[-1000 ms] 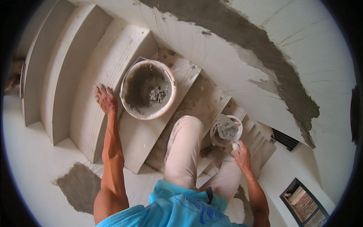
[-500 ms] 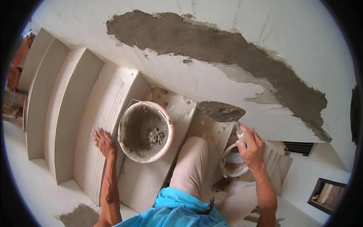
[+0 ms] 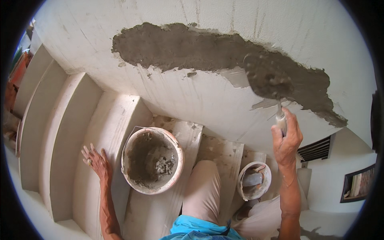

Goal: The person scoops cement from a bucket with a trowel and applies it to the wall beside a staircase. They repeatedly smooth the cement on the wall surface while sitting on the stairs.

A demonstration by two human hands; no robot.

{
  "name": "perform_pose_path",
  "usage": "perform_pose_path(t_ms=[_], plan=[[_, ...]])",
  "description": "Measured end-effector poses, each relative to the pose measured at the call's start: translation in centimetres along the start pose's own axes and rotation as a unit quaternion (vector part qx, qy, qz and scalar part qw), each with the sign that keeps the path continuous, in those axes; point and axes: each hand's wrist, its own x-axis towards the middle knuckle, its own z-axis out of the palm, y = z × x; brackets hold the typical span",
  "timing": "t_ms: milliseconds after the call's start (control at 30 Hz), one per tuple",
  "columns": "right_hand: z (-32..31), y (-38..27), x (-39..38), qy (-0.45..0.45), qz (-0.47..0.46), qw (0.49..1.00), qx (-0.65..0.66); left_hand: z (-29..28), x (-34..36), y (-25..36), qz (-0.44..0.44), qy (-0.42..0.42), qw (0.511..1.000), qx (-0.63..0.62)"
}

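My right hand (image 3: 288,142) is closed round the pale handle of a trowel (image 3: 266,78). Its blade, smeared with grey mortar, is up at the wall and overlaps the lower edge of a wet mortar patch (image 3: 180,46); whether it touches the wall I cannot tell. My left hand (image 3: 97,162) lies with fingers spread on a stair tread, a ring on one finger. Right beside it stands a mortar bucket (image 3: 180,160) with a wire handle, its inside coated grey and a lump of mortar at the bottom right.
A smaller bucket (image 3: 241,188) with tools in it sits on a lower step, right of my knee. Pale stairs (image 3: 66,148) climb to the left. A dark vent grille (image 3: 316,148) and a black-framed opening (image 3: 357,184) are in the wall at right.
My right hand has raised the trowel up and to the right, from above the steps to the mortar patch. My left hand still rests on the tread. The view has tilted up a little.
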Motion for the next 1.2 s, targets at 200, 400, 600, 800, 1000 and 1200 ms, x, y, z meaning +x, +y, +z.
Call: perform_pose_path(t_ms=[200, 400, 600, 800, 1000, 1200], plan=[[-0.7, -2.1, 2.3, 0.034, 0.039, 0.998, -0.041, 3.7, 5.0, 3.4, 0.037, 0.014, 0.995, -0.092], [0.7, -3.7, 4.5, 0.047, 0.015, 0.994, -0.096, 3.5, 4.5, 2.3, 0.076, 0.021, 0.988, -0.129], [1.5, -4.9, 6.0, 0.054, 0.001, 0.987, -0.153, 2.7, 4.4, 3.1, 0.085, 0.005, 0.986, -0.144], [3.2, -5.6, 6.0, 0.035, -0.026, 0.985, -0.169, 2.6, 4.3, 3.2, 0.094, 0.001, 0.980, -0.173], [2.9, -6.0, 6.7, 0.024, -0.014, 0.980, -0.198, 2.3, 4.3, 2.7, 0.092, -0.004, 0.981, -0.171], [3.3, -5.0, 6.3, 0.001, -0.068, 0.971, -0.228, 2.7, 4.1, 3.0, 0.094, 0.000, 0.979, -0.182]])
